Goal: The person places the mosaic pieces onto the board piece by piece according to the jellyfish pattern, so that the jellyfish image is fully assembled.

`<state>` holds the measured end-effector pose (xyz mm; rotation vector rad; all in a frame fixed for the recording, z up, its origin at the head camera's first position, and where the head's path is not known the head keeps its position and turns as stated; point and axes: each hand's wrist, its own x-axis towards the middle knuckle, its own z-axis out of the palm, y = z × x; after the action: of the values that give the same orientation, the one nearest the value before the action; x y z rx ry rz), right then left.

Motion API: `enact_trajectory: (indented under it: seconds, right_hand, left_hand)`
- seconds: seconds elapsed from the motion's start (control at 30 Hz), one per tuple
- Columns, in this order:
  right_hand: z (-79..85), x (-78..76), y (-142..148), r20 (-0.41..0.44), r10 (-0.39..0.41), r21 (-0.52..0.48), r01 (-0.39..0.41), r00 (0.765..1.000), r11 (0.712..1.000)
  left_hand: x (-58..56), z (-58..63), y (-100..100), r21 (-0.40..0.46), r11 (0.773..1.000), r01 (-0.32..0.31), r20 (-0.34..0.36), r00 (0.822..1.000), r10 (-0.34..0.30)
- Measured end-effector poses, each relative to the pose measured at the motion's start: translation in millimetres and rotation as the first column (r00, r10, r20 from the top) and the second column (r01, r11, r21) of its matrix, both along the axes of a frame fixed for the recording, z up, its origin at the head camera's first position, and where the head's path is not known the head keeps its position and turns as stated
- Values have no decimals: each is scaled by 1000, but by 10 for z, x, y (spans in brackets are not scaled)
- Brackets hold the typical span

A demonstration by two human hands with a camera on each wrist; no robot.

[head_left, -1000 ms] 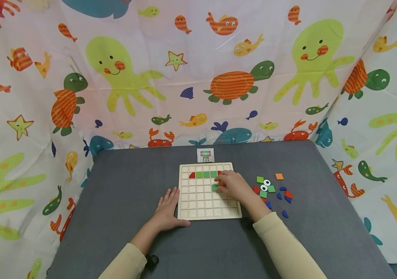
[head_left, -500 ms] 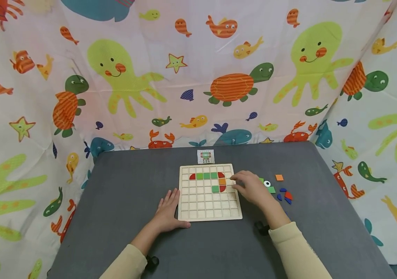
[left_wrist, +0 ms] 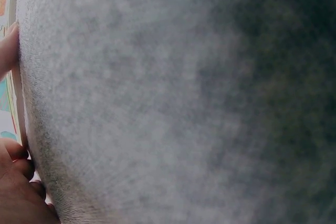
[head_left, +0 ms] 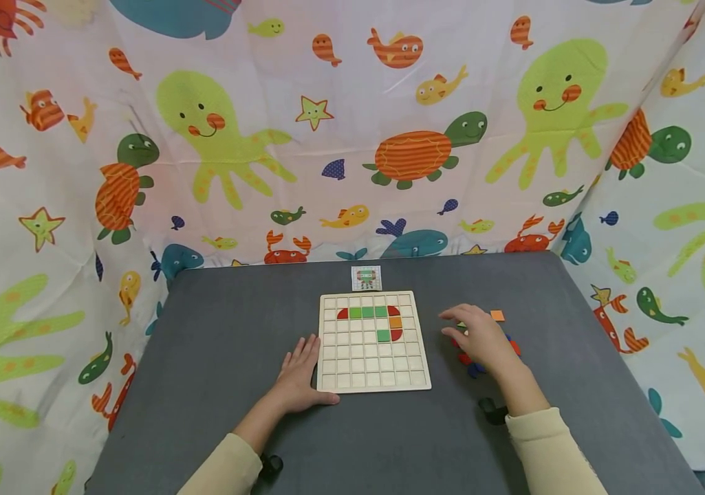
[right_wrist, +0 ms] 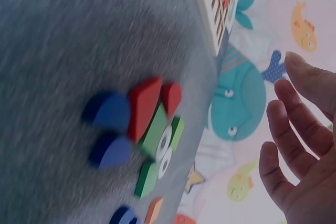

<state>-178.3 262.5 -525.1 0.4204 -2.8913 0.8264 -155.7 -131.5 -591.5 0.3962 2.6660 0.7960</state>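
A wooden grid board (head_left: 373,371) lies in the middle of the grey table (head_left: 234,323), with red, green and orange tiles (head_left: 377,313) in its upper rows. My left hand (head_left: 299,371) lies flat on the table, its fingers against the board's left edge. My right hand (head_left: 479,337) hovers over the loose pile of tiles (head_left: 468,359) right of the board, fingers loosely spread and holding nothing. The right wrist view shows that pile (right_wrist: 144,129): red, green, blue and eye pieces, with the fingers (right_wrist: 294,129) above them. The left wrist view shows mostly blurred grey table (left_wrist: 184,98).
A small picture card (head_left: 366,277) lies beyond the board. An orange square tile (head_left: 497,315) sits apart near the pile. Sea-animal patterned cloth (head_left: 352,124) walls the table on three sides. A dark strap piece (head_left: 491,410) lies by my right forearm.
My right hand has left the board, where an orange and a red tile now show, and has moved right to above the loose tiles. The left hand has stayed put.
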Motion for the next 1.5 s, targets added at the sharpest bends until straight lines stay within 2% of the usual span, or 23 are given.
enact_trajectory:
  seconds: [0.2, 0.33, 0.43, 0.53, 0.73, 1.03, 1.3, 1.5]
  right_hand:
    - [-21, 68, 195, 12, -39, -10, 39, 999, 999]
    - [-60, 86, 331, 25, -50, -7, 51, 998, 999]
    - [-107, 83, 433, 32, -63, -14, 64, 997, 998]
    - [-158, 80, 526, 37, -68, -36, 70, 997, 997]
    - [-249, 47, 681, 98, -80, -22, 82, 992, 996]
    - [-357, 23, 780, 210, -107, 6, 108, 972, 994]
    - [-372, 3, 819, 233, -114, 27, 111, 966, 994]
    - [-374, -23, 825, 243, -86, 46, 77, 966, 996]
  left_hand:
    - [11, 42, 6, -15, 1000, 0, 6, 1000, 0]
    - [11, 17, 5, -10, 1000, -9, 2, 1000, 9]
    - [11, 20, 2, -8, 1000, -8, 1, 1000, 8]
    - [20, 73, 1, -5, 1000, -2, 0, 1000, 2]
    - [20, 37, -12, 14, 1000, 8, -14, 1000, -7]
    - [25, 69, 1, -6, 1000, -7, -5, 1000, 7]
    - [14, 26, -9, 20, 1000, 8, -11, 1000, -7]
    - [22, 51, -8, 32, 999, 4, -9, 1000, -3]
